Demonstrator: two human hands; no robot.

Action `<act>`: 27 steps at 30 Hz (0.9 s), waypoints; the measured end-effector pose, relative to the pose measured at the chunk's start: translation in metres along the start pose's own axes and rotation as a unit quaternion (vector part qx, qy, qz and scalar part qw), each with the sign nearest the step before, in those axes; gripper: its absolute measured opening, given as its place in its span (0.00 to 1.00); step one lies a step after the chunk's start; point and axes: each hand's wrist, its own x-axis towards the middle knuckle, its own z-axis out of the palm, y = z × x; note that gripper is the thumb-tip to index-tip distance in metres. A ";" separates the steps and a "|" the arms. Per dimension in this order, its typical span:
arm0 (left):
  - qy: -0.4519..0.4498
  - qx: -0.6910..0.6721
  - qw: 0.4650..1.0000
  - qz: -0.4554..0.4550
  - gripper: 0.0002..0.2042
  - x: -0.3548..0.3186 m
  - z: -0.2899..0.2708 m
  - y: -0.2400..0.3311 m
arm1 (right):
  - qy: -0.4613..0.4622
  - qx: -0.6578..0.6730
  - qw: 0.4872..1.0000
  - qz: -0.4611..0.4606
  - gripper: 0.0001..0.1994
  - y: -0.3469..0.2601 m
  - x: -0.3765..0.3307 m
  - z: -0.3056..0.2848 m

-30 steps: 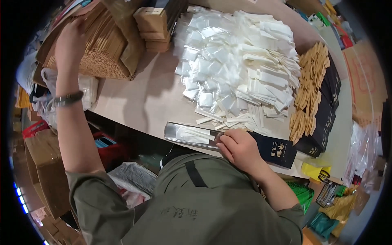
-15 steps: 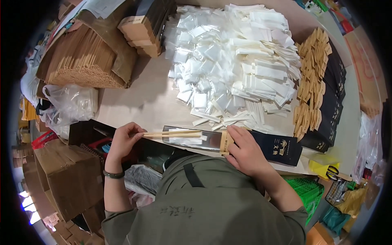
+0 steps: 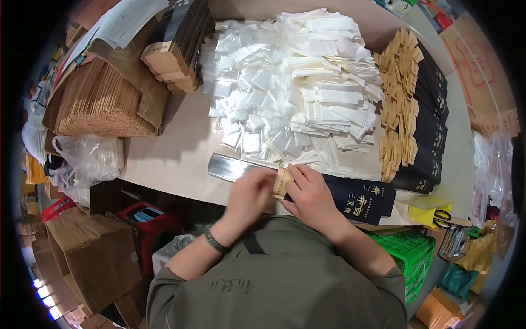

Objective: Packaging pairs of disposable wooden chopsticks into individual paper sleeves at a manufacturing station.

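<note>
Dark sleeve [image 3: 356,198] lies at the desk's [image 3: 181,153] near edge, its tan open end [image 3: 281,183] pinched between both hands. Right hand [image 3: 312,194] grips the sleeve mouth, fingers curled round it, thumb on top. Left hand [image 3: 249,194] is blurred, fingers bent toward the same tan end, touching it; can't tell whether it holds anything inside. Shiny metal chute [image 3: 233,167] sits flat just left of the hands along the near edge, partly under the left hand.

Behind the hands, big heap of white packets [image 3: 290,88] fills the desk's middle to far edge. Along the right edge, row of filled dark sleeves [image 3: 424,126] with tan tips. Far left corner: bundle of wooden chopsticks [image 3: 98,107] in brown paper, stack of more sleeves [image 3: 175,46] beside it. Clear plastic bag [image 3: 90,162] hangs off the left edge. Below the desk: red crate [image 3: 148,216], cardboard boxes [image 3: 93,257], green basket [image 3: 413,257] on the right.
</note>
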 end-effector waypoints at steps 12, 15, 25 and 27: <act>-0.012 0.264 0.964 -0.013 0.20 0.010 -0.058 0.003 | 0.040 -0.175 0.984 -0.014 0.06 0.090 0.011 -0.115; -0.090 0.132 0.984 -0.074 0.17 0.001 -0.060 0.010 | 0.045 -0.151 0.976 0.152 0.13 0.108 -0.014 -0.148; -0.268 -0.038 0.960 -0.072 0.14 0.005 -0.010 0.037 | -0.001 -0.023 1.000 0.014 0.22 0.014 -0.019 -0.031; -0.100 0.108 0.984 -0.099 0.15 0.002 -0.022 0.019 | 0.000 -0.025 0.995 0.094 0.19 0.012 -0.019 -0.031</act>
